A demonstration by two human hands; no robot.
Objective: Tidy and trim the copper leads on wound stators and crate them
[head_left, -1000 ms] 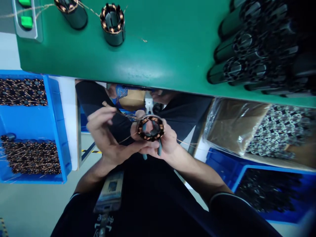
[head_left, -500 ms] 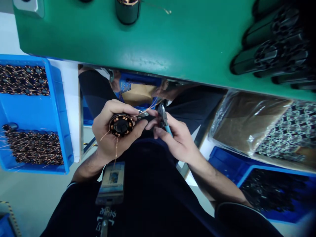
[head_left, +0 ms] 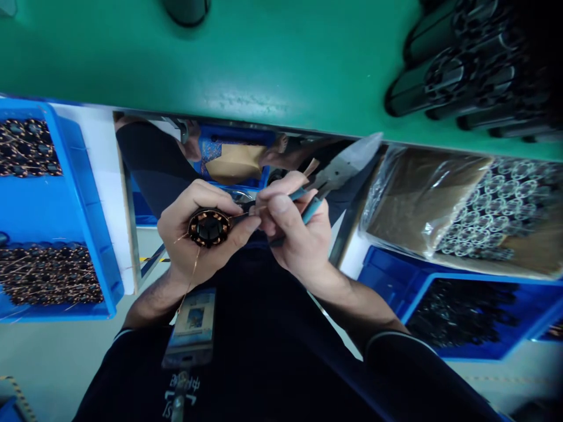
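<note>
Workroom setting. A green bench point(head_left: 220, 58) runs across the view beyond the hands point(head_left: 299, 240). To their left stands a blue bin point(head_left: 83, 205); to their lower right, a second blue bin point(head_left: 466, 278). A plastic-wrapped cardboard box point(head_left: 422, 199) lies right. Pale floor point(head_left: 57, 357) shows lower left.

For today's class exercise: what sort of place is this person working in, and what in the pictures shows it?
Probably an electric-motor production workshop. A wound copper-coil stator is held in the left hand, side cutters are held in the right hand, and a blue bin of similar stators sits beside a green workbench.
</note>
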